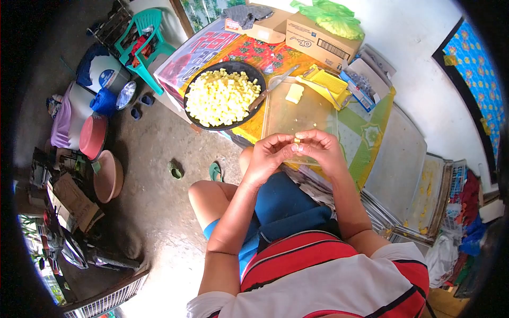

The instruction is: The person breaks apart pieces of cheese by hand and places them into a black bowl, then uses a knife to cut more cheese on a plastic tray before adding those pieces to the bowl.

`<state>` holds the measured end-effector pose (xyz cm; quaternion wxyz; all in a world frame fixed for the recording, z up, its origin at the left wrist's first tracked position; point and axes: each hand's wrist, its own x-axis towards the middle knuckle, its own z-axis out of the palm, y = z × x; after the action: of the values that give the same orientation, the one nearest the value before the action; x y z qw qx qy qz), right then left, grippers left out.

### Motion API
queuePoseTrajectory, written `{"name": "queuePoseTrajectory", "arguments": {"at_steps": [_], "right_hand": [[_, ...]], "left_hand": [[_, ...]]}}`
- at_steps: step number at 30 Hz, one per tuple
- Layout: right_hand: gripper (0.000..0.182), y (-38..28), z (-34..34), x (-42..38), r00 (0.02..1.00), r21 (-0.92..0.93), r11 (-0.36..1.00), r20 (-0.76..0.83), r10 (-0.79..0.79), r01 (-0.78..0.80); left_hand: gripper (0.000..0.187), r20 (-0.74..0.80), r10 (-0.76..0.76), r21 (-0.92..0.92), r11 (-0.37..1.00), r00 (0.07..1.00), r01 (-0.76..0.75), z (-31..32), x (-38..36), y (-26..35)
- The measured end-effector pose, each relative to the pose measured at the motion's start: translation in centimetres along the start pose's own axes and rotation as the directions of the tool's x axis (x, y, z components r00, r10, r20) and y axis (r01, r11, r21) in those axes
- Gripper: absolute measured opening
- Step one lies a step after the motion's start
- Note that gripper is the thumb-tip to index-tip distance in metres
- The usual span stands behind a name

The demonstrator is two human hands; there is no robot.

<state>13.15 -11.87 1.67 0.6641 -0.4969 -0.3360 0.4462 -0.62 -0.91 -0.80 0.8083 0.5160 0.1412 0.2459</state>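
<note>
Over the near edge of a clear cutting board [281, 117], my left hand [273, 151] and my right hand [319, 148] meet, fingertips together. Between them they pinch a small yellow piece [297, 141]. A larger pale yellow slab [294, 93] lies on the upper part of the board. To the left is a round black tray [229, 65] heaped with pale yellow cubes [220, 98]. A knife [273, 87] rests across the tray's right rim and the board's corner.
Behind the board are a yellow slotted rack [326, 85] and a cardboard box [318, 45] with a green bag [331, 18] on it. A white box [366, 77] sits at the right. Metal trays [395, 143] lean beside the table. A green chair [146, 42] stands at the left.
</note>
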Motion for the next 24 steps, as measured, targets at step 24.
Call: {"name": "queuePoseTrajectory", "arguments": {"at_steps": [24], "right_hand": [[0.025, 0.4, -0.6, 0.0, 0.997, -0.012, 0.997, 0.044, 0.07, -0.07]], "left_hand": [[0.025, -0.001, -0.016, 0.055, 0.998, 1.0, 0.016, 0.6, -1.2, 0.5]]}}
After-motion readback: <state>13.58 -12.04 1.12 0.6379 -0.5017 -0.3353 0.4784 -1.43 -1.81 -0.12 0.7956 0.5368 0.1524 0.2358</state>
